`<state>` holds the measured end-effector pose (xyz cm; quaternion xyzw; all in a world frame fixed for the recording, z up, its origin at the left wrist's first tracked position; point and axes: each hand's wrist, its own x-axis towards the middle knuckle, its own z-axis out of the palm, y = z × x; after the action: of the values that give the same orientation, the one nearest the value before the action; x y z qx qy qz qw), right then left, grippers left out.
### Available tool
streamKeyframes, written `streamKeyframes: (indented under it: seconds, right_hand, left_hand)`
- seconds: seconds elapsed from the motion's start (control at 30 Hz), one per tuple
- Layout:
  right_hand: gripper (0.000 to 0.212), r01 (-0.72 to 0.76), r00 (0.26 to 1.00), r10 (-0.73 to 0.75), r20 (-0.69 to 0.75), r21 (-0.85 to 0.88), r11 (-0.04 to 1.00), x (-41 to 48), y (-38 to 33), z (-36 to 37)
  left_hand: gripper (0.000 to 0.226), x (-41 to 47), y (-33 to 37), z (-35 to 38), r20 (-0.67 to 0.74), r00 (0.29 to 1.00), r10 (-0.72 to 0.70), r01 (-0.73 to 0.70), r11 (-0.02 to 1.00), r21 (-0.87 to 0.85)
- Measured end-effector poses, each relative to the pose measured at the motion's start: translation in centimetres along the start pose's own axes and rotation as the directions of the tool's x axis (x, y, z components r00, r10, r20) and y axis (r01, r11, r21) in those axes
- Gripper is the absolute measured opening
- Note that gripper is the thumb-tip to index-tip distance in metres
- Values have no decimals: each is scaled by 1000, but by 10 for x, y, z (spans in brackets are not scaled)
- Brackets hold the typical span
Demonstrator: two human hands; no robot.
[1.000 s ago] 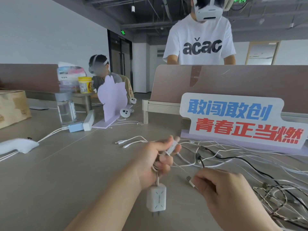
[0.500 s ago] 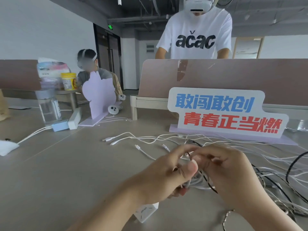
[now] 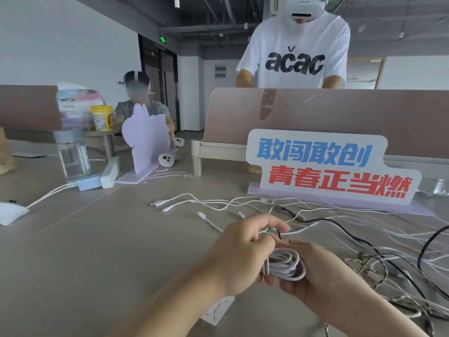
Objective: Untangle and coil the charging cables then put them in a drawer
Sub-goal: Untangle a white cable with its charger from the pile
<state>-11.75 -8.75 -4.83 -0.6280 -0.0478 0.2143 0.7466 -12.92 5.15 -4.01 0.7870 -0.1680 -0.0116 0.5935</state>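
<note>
Coiling step: left hand [image 3: 245,254] and right hand [image 3: 325,280] both gripped the white coil [image 3: 288,265]; its loose tail probably needed winding next.

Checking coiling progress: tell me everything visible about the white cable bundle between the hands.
The white cable bundle looks smooth and plastic-sheathed, wound into several loose oval loops. Both hands hold it above the table: the left hand pinches strands at its top, the right hand cradles it underneath. A free length trails right toward the tangle.
</note>
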Motion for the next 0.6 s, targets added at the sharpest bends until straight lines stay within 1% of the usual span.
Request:
streamKeyframes:
  seconds: [0.07,0.13,0.2,0.27,0.37,0.43,0.47,0.5,0.53,0.57,0.6]
  right_hand:
    - [13,-17,999,22,-46,106,994,5,5,2]
    - [16,-45,993,70,-91,256,966,11,11,3]
    - [15,-56,990,100,-96,379,924,15,14,3]
    - [18,-70,991,111,-73,423,904,15,13,1]
    - [21,-134,985,168,-38,446,885,11,6,-4]
    - [20,-173,979,203,-10,489,855,7,3,-4]
    - [18,-178,978,210,-6,508,843,5,2,-3]
    - [18,-171,978,208,-15,514,840,4,2,-1]
    - [21,-145,981,189,-37,503,852,4,2,2]
    - [24,-97,986,148,-74,469,878,2,2,6]
    - [26,-29,989,85,-120,408,912,1,2,10]
  left_hand:
    - [34,3,-4,1,-115,993,23,-10,994,110]
    - [31,3,-5,0,-184,980,74,-38,981,190]
    - [26,2,-6,-1,-209,967,147,-81,953,293]
    - [22,3,-5,-3,-203,968,149,-85,953,292]
    - [21,3,-7,-6,-83,987,136,-120,977,176]
    - [27,1,-4,-5,-19,988,155,-152,982,115]
    - [30,1,-2,-5,-24,988,152,-152,988,29]
    - [30,1,-1,-5,-50,991,122,-127,986,-109]
    - [29,2,1,-6,-66,996,61,-78,955,-285]
    - [30,4,2,-8,-52,999,-3,-20,894,-448]
    - [33,6,3,-9,-17,999,-33,18,833,-554]
